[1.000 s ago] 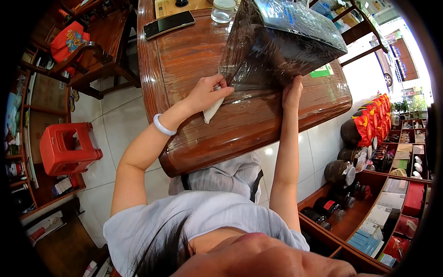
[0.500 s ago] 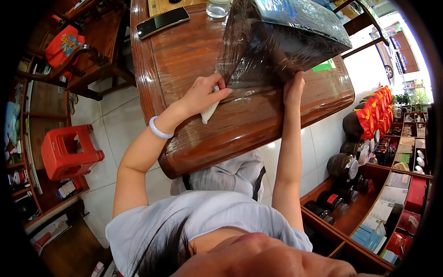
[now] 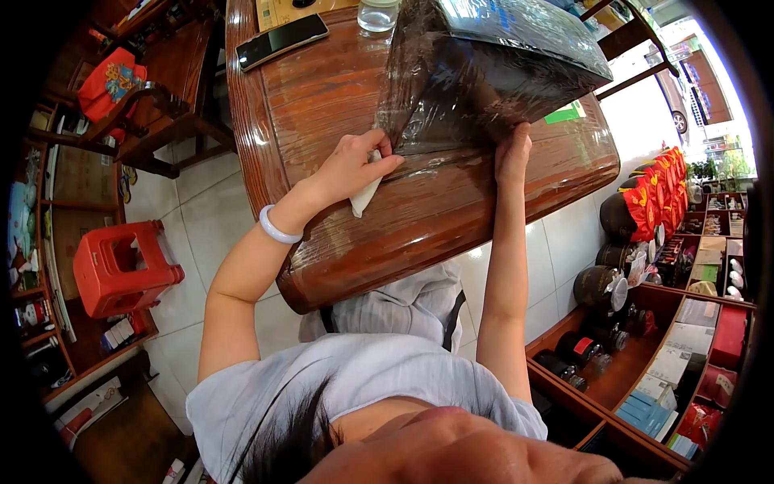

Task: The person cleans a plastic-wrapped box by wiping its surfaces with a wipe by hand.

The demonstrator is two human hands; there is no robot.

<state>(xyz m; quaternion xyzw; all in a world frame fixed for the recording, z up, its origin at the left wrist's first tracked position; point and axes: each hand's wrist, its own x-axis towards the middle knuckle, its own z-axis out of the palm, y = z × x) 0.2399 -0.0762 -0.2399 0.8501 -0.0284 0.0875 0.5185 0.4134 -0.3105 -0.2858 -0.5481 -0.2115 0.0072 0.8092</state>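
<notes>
A dark box (image 3: pixel 516 77) in clear, wrinkled plastic film (image 3: pixel 415 105) rests tilted on the wooden table (image 3: pixel 387 234). At its near left corner, my left hand (image 3: pixel 360 165) is closed, with thumb and fingers pinched by the film's edge. A folded white tissue (image 3: pixel 367 194) sticks out beneath that hand, held in the fingers. My right hand (image 3: pixel 513 157) grips the box's near lower right corner through the film. Its fingertips are partly hidden behind the box.
A phone (image 3: pixel 282 42) and a clear jar (image 3: pixel 377 14) stand on the table's far left. A green card (image 3: pixel 564 113) lies right of the box. On the floor left is a red stool (image 3: pixel 125 266); shelves with jars and boxes (image 3: pixel 669 355) stand right.
</notes>
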